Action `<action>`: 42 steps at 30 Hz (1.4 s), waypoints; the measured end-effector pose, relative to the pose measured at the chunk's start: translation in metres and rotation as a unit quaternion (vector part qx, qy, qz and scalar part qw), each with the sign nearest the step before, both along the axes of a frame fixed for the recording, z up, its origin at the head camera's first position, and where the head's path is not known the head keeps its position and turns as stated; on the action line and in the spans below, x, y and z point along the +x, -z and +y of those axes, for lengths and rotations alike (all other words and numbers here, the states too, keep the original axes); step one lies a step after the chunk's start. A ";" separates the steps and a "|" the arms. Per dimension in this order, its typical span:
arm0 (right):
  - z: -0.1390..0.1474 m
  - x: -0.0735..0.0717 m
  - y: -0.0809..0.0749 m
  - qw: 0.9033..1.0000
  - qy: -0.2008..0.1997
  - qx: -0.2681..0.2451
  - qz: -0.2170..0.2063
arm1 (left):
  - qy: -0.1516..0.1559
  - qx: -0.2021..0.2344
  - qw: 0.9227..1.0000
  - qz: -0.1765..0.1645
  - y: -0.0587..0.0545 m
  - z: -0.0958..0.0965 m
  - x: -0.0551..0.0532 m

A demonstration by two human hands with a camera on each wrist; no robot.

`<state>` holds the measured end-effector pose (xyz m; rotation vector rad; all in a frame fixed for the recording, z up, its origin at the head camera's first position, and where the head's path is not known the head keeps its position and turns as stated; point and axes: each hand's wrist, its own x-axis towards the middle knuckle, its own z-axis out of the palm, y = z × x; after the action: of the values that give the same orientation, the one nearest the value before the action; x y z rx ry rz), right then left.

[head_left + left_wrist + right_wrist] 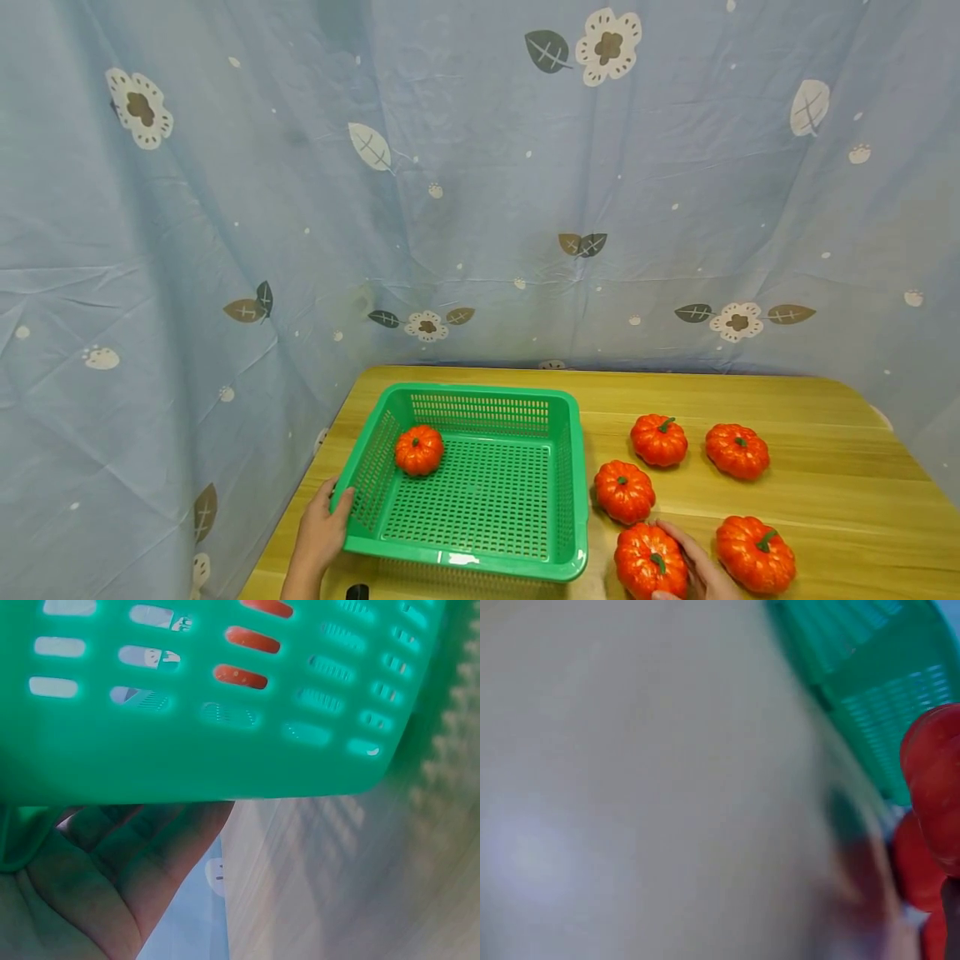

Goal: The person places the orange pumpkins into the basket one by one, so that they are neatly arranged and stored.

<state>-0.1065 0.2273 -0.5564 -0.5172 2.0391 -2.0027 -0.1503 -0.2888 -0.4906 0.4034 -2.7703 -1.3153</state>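
My left hand (318,529) grips the left rim of a green plastic basket (525,567). In the left wrist view its fingers (169,859) reach behind the slotted basket wall (187,761). One small orange-red pumpkin (419,451) with a dark stem sits inside, near the basket's left wall. To the right of the basket, my right hand (699,562) holds another pumpkin (647,557), fingers along its right side and thumb at the front. That pumpkin (936,784) shows at the right edge of the right wrist view, where most of the hand is out of frame.
Several more pumpkins rest on the wooden table (847,467): one (625,492) just behind the held one, one (659,440) farther back, one (737,451) back right and one (755,554) right of my hand. A black object (357,592) lies at the front edge. A patterned curtain (480,208) hangs behind.
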 end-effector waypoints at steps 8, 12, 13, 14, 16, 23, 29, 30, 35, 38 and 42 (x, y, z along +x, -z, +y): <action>0.001 -0.013 -0.061 0.992 0.095 0.046 0.071 | 0.004 0.002 1.000 -0.002 -0.001 0.000 0.000; 0.000 -0.032 -0.091 0.991 0.068 0.010 0.113 | 0.005 0.004 1.000 0.000 -0.002 0.000 0.001; -0.002 -0.037 -0.098 0.991 0.063 0.005 0.119 | 0.004 0.005 1.000 0.000 -0.002 0.000 0.001; -0.005 -0.042 -0.106 0.991 0.059 -0.001 0.119 | 0.003 0.006 1.000 0.000 -0.002 0.000 0.001; -0.012 -0.053 -0.120 0.991 0.049 -0.009 0.122 | 0.002 0.008 1.000 -0.001 -0.002 -0.001 0.001; -0.058 -0.096 -0.152 0.990 0.015 -0.052 0.127 | -0.001 0.002 1.000 -0.004 -0.002 -0.003 0.002; -0.111 -0.125 -0.164 0.993 -0.005 -0.063 0.097 | -0.002 -0.009 1.000 0.002 -0.001 -0.003 0.001; -0.120 -0.129 -0.165 0.994 -0.011 -0.062 0.089 | -0.002 -0.009 1.000 0.004 -0.001 -0.003 0.001; -0.159 -0.143 -0.163 0.996 -0.035 -0.051 0.065 | -0.005 -0.010 1.000 0.010 -0.002 0.000 0.001; -0.177 -0.151 -0.158 0.997 -0.034 -0.033 0.054 | -0.005 -0.008 1.000 0.014 -0.001 0.001 0.001; -0.197 -0.162 -0.147 0.999 -0.021 0.008 0.039 | -0.005 0.002 1.000 0.010 0.000 0.001 0.001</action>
<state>-0.2686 0.0305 -0.4097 -0.6392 2.0684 -1.9694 -0.1496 -0.2877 -0.4907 0.4007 -2.7458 -1.3167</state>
